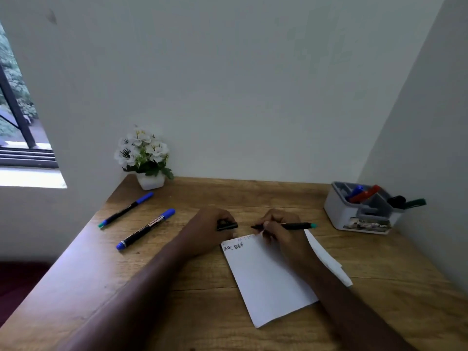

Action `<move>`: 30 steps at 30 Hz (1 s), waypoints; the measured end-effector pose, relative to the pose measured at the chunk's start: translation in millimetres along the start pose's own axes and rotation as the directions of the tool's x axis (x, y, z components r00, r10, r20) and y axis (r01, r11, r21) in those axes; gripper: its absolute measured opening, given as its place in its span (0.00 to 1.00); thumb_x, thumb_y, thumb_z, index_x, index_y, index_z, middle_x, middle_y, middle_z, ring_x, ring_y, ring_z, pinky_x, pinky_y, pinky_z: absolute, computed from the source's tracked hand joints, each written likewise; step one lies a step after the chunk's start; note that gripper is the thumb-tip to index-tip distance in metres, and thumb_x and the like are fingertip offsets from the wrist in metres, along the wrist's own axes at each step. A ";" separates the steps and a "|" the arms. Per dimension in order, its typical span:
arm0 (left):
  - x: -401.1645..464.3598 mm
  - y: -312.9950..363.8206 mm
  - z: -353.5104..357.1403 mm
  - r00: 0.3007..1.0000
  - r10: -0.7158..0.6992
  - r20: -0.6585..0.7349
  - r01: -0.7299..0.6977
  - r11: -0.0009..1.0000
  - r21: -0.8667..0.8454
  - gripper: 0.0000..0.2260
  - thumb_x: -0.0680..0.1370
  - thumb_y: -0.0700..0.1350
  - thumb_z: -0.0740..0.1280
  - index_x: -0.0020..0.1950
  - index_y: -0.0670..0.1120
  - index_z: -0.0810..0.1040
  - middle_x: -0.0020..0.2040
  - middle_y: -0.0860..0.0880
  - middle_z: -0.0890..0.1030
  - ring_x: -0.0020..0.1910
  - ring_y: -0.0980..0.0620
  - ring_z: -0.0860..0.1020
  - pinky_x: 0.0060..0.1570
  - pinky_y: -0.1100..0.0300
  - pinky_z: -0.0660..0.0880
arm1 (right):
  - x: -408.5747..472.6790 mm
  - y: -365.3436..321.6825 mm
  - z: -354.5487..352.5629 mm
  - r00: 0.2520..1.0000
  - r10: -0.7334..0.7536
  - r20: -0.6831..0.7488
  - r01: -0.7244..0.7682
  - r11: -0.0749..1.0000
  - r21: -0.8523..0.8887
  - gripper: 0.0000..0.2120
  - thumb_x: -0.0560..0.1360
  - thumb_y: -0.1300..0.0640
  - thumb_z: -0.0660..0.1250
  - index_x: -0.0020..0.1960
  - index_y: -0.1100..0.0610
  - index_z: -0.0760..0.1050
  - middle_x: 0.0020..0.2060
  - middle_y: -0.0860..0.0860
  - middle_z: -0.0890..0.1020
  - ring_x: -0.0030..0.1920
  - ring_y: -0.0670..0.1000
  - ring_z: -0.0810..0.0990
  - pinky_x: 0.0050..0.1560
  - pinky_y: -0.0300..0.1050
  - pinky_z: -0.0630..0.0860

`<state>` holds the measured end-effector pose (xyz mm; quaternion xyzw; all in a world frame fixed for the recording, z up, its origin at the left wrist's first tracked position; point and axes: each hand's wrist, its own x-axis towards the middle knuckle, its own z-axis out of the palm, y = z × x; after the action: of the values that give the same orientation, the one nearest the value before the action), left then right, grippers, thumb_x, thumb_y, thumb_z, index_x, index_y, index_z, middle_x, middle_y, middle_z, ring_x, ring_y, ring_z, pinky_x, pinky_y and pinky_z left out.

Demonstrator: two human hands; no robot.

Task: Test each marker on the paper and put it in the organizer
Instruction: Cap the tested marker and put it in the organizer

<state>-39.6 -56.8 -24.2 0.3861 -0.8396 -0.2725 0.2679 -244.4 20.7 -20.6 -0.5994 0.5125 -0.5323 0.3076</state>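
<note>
Pinched between the fingers of the right hand [278, 234] is a slim black marker [296, 226] with a teal end, its dark tip pointed left just above the top edge of the paper [268, 279]. A black cap [227, 226] is held in the curled fingers of the left hand [212, 231], just beside the paper's top left corner. Both hands are thus closed round something; neither is free.

From the head view, the paper is seen lying on the wooden desk [177, 312], tilted, with dark letters already written near its top edge. A second white sheet or fold appears to jut out beneath its right side.

The marker is judged to be light, stiff and smooth-barrelled, so a pinch near the tip end should serve for writing, and a hold at mid-barrel for carrying. The cap is small and easily dropped. The paper is thin and may slide under the stroke unless pressed down.

By count, two markers lie on the desk to the left, well apart from the paper: a thin marker [125, 210] with a blue cap and teal end, and a thicker blue marker [146, 229] nearer the hands. One marker is in hand. In the grey and white organizer [354, 216] at the right rear, about four markers can be made out: blue, red, black and green. One flower pot [149, 179] stands at the back left corner.
</note>
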 end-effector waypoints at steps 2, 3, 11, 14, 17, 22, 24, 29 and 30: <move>-0.1 -2.8 1.4 1.000 0.021 0.001 -0.020 1.000 -0.013 0.03 0.72 0.48 0.74 0.44 0.53 0.83 0.42 0.57 0.83 0.42 0.61 0.80 0.46 0.55 0.79 | 0.0 2.9 3.3 0.999 0.003 0.047 0.005 0.986 -0.168 0.04 0.70 0.63 0.69 0.36 0.61 0.80 0.35 0.48 0.84 0.39 0.46 0.82 0.39 0.41 0.76; 0.0 -4.3 1.9 1.000 0.027 -0.001 -0.027 0.999 -0.023 0.03 0.72 0.47 0.74 0.45 0.52 0.84 0.42 0.57 0.84 0.42 0.61 0.80 0.46 0.54 0.79 | 0.0 5.0 4.7 0.998 0.013 0.056 0.001 0.973 -0.229 0.05 0.69 0.65 0.70 0.35 0.59 0.79 0.35 0.49 0.83 0.39 0.47 0.82 0.39 0.46 0.77; 2.3 -8.2 1.9 0.999 0.027 0.026 -0.027 0.999 -0.020 0.06 0.73 0.50 0.74 0.49 0.53 0.85 0.45 0.58 0.83 0.44 0.61 0.79 0.46 0.57 0.77 | 1.5 14.8 11.3 0.999 0.018 0.044 -0.005 0.957 -0.290 0.10 0.69 0.65 0.67 0.30 0.56 0.73 0.28 0.45 0.78 0.31 0.43 0.75 0.32 0.42 0.71; 4.0 -11.6 3.7 0.999 0.036 0.028 -0.036 0.999 -0.002 0.07 0.73 0.52 0.74 0.49 0.53 0.84 0.44 0.58 0.83 0.43 0.61 0.78 0.41 0.60 0.76 | 1.6 14.1 11.6 0.997 0.008 0.076 0.014 0.956 -0.293 0.14 0.70 0.69 0.67 0.30 0.57 0.73 0.27 0.44 0.76 0.30 0.41 0.73 0.31 0.35 0.68; 3.6 -12.3 4.5 0.999 0.034 0.014 -0.034 0.999 -0.003 0.08 0.73 0.53 0.74 0.50 0.53 0.84 0.43 0.58 0.82 0.43 0.62 0.78 0.40 0.61 0.74 | 1.9 14.7 10.6 0.995 0.000 0.100 0.030 0.954 -0.297 0.11 0.71 0.68 0.67 0.31 0.60 0.74 0.28 0.45 0.76 0.31 0.42 0.73 0.31 0.36 0.68; 3.2 -11.8 4.9 1.000 0.015 0.012 -0.014 1.000 -0.012 0.09 0.70 0.52 0.76 0.49 0.52 0.84 0.41 0.57 0.81 0.39 0.62 0.77 0.38 0.63 0.72 | 1.4 14.9 10.5 0.993 -0.024 0.120 0.060 0.949 -0.308 0.11 0.72 0.67 0.68 0.32 0.60 0.74 0.28 0.46 0.77 0.31 0.43 0.73 0.31 0.38 0.69; 3.4 -12.0 4.8 1.000 0.015 0.012 -0.015 1.000 -0.009 0.10 0.70 0.52 0.76 0.49 0.53 0.83 0.41 0.57 0.81 0.40 0.61 0.77 0.39 0.62 0.73 | 1.6 15.0 10.5 0.991 -0.036 0.129 0.075 0.947 -0.312 0.10 0.71 0.67 0.68 0.32 0.60 0.73 0.28 0.46 0.76 0.31 0.43 0.73 0.31 0.40 0.69; 3.7 -11.9 4.5 0.999 0.021 0.028 -0.021 1.000 0.015 0.10 0.70 0.53 0.76 0.49 0.53 0.83 0.42 0.57 0.81 0.41 0.60 0.77 0.41 0.57 0.75 | 0.2 14.3 10.6 0.987 -0.037 0.155 0.086 0.943 -0.322 0.10 0.72 0.66 0.68 0.32 0.61 0.73 0.29 0.51 0.77 0.31 0.47 0.72 0.30 0.46 0.68; 3.6 -11.9 4.4 0.999 0.022 0.029 -0.023 1.000 0.018 0.10 0.70 0.53 0.76 0.49 0.53 0.83 0.42 0.57 0.81 0.41 0.60 0.77 0.41 0.56 0.75 | 0.0 13.7 10.8 0.987 -0.032 0.158 0.084 0.940 -0.330 0.10 0.72 0.66 0.68 0.32 0.61 0.73 0.29 0.52 0.77 0.31 0.48 0.72 0.30 0.47 0.69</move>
<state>-38.6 -65.1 -34.3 0.3752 -0.8500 -0.2674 0.2555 -238.0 14.9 -35.8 -0.6964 0.5532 -0.3992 0.2229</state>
